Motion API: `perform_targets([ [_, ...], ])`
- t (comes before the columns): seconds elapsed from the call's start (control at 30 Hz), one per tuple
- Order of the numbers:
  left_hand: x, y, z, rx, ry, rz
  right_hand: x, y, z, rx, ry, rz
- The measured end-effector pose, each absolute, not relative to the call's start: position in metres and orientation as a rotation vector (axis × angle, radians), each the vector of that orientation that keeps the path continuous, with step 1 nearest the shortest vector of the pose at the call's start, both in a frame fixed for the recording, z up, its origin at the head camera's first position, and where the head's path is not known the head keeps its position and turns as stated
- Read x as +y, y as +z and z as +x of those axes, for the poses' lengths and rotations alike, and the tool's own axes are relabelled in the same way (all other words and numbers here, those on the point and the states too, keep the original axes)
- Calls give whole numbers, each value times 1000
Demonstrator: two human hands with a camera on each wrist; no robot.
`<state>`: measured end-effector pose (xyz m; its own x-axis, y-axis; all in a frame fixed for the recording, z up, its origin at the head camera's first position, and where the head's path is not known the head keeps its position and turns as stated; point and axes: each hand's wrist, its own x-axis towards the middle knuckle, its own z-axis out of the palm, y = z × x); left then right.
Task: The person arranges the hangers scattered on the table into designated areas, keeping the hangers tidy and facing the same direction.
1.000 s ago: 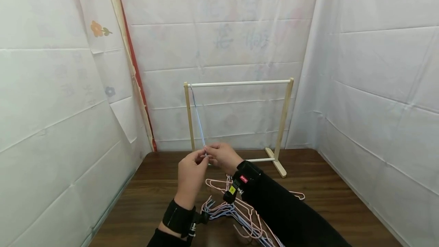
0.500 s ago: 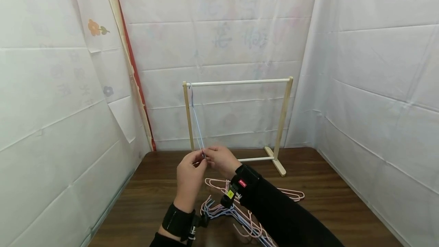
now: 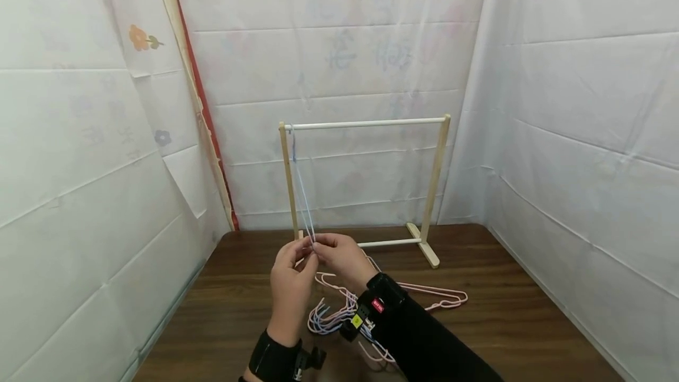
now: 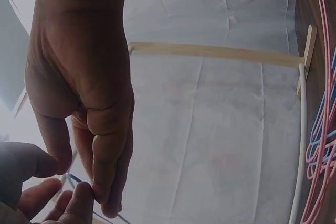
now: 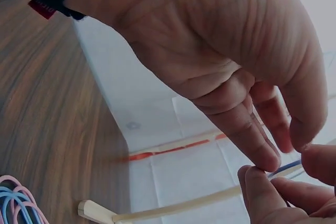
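A light blue clothes hanger [image 3: 300, 184] hangs by its hook at the left end of the rack's white top bar [image 3: 366, 124]. It slants toward me, seen nearly edge-on. My left hand [image 3: 290, 290] pinches its near lower end between thumb and fingers. Right beside it, my right hand [image 3: 343, 259] holds the same end, with the fingertips of both hands almost touching. In the right wrist view, a short blue piece of the hanger [image 5: 286, 168] shows between the fingertips. Fingers cover most of the held end.
The wooden rack post [image 3: 435, 178] stands at the right on a flat foot [image 3: 422, 245]. Below my hands, a heap of pink and blue hangers [image 3: 320, 322] lies on the dark wooden table [image 3: 212, 311]. One pink hanger [image 3: 440, 292] reaches out rightward. White sheets [image 3: 339, 63] enclose the table.
Both hands have come slightly down and nearer, still at the hanger's end. The hanger's two sides now show apart, where they lined up before. The whole view has shifted a little.
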<state>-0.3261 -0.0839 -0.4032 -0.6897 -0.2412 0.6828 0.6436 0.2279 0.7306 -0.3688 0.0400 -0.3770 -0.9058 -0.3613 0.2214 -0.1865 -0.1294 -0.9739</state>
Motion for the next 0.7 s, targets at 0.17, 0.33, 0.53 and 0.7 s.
perform_targets([
  [0.17,-79,-402,-313,-1768,-1643,-411,46,-388,-355,2169,-2162,-550],
  [0.33,-84,-421,-323,-1880,-1577,-408,59,-404,-343,2287,-2129,-483],
  [0.53,-94,-433,-320,-2077,-1396,-382,79,-417,-330,2380,-2030,-485],
  [0.7,-93,-440,-316,-2229,-1364,-407,97,-421,-323,2495,-1870,-499],
])
